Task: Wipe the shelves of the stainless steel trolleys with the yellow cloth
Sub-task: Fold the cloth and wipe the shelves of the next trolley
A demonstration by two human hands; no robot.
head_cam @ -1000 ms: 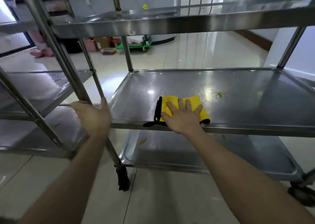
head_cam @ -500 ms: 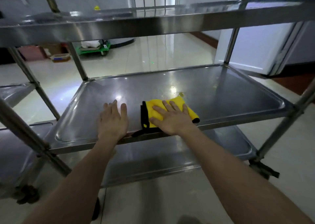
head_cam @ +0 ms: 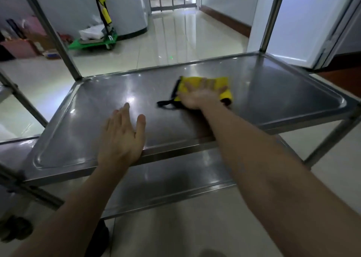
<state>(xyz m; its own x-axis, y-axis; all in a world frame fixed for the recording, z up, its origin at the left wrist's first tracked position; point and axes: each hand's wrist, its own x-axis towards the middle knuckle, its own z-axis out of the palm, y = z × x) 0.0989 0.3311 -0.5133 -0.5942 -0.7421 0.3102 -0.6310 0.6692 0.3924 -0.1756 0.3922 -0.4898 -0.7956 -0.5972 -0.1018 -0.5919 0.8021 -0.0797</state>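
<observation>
The stainless steel trolley's middle shelf point(head_cam: 101, 100) fills the view. On it lies a folded yellow cloth point(head_cam: 185, 83) with a black edge and a black loop trailing left. My right hand point(head_cam: 199, 95) presses flat on the cloth with straight fingers, past the shelf's middle; it is blurred by motion. My left hand point(head_cam: 122, 137) rests flat on the shelf's front part, fingers straight, palm at the front rim. The bottom shelf point(head_cam: 166, 182) shows below, between my forearms.
A second trolley's shelf edge point(head_cam: 13, 149) and its post point(head_cam: 21, 100) stand at the left. Upright posts point(head_cam: 56, 39) point(head_cam: 271, 18) frame the shelf. A green platform cart point(head_cam: 93, 41) and boxes sit on the tiled floor beyond. A white door point(head_cam: 304, 31) is at the right.
My right hand has pushed the cloth away from the front rim towards the shelf's middle and right. My left hand moved from the trolley's post onto the shelf. The view dropped lower.
</observation>
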